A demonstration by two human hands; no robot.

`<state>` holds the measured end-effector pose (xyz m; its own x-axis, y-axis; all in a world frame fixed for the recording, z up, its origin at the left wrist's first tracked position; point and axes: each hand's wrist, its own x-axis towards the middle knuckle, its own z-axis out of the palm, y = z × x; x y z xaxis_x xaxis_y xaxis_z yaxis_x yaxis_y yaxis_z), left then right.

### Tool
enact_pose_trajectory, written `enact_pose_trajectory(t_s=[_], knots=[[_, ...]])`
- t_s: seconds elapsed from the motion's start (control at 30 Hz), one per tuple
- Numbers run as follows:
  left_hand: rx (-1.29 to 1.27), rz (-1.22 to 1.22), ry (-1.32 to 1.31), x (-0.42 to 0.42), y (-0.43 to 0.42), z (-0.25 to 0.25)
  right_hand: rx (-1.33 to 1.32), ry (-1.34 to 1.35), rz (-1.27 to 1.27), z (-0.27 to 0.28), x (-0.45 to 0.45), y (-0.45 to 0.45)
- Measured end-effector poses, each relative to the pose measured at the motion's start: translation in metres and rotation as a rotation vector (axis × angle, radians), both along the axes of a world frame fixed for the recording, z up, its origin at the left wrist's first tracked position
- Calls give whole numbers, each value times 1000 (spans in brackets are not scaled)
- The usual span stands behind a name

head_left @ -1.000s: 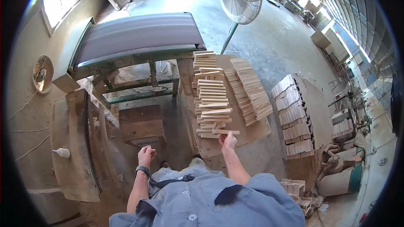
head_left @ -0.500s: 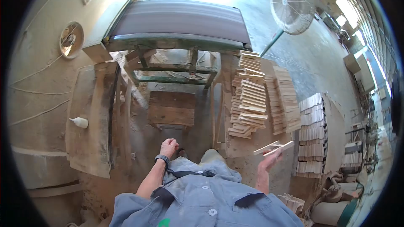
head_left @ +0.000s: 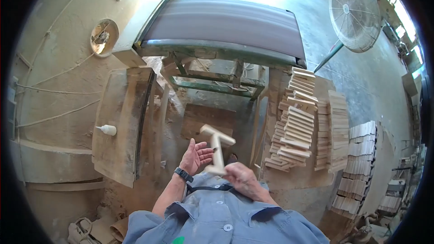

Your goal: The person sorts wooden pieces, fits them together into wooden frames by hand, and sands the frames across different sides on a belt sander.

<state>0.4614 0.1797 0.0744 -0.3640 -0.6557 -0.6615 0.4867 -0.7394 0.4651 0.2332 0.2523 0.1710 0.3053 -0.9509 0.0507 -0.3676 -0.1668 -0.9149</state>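
Observation:
An I-shaped wooden piece (head_left: 218,154), pale with a crossbar at each end, is tilted in front of my waist. My right hand (head_left: 245,179) grips it by its near end, the fingers closed. Just left of the wood, my left hand (head_left: 195,158) has its palm turned up and its fingers stretched out, holding nothing; a dark watch (head_left: 184,174) is on that wrist. Below and beyond the hands is a low wooden stool (head_left: 199,119), partly covered by the wooden piece.
A machine with a wide belt (head_left: 226,22) stands ahead. Stacked wooden strips (head_left: 296,124) lie on the right-hand table, with more stacks (head_left: 355,167) further right. A white bottle (head_left: 107,129) lies on the left-hand board (head_left: 122,99). A pedestal fan (head_left: 354,12) stands at back right.
My right hand has brought the wooden piece from the right side to the middle. My left hand has gone from closed to open beside it. The view has turned left.

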Motion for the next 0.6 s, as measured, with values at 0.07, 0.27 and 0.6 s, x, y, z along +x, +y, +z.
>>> enact_pose_trajectory(t_s=[0.07,0.27,0.6], knots=[[-44,56,107,-4,-23,18,19,32,164,-6,4,-17],[-109,153,319,1,-67,70,-187,141,342,-23,10,-67],[-159,405,165,38,-156,62,-157,422,28,-16,88,-137]])
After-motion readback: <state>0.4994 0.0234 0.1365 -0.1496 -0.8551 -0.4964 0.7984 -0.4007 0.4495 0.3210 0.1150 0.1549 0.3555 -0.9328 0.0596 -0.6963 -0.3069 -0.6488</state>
